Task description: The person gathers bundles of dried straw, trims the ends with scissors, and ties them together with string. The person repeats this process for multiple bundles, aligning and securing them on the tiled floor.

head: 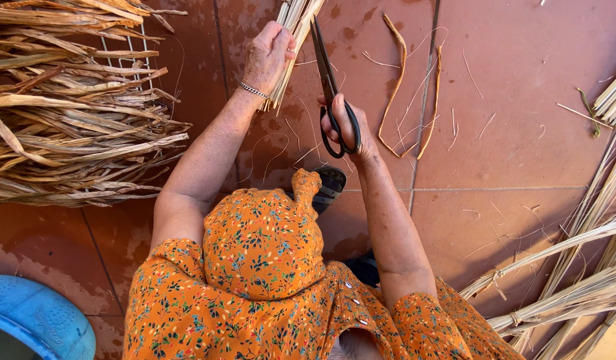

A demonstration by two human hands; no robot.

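The left hand (269,53) is wrapped tight around a bundle of pale, dry, flat reed strips (296,27), which runs up out of the top of the view and down past the wrist. The right hand (351,130) has its fingers through the loops of the long black steel scissors (329,80); the 2 blades look nearly pressed together, pointing up beside the bundle, though the tips are too thin to judge.

The blades lie just beside the left fingers, so a snip taken without looking could nick them. A loose hold would let strips slide and cut unevenly. Curled trimmings (396,87) on the red tiled floor (515,133) could snag underfoot.
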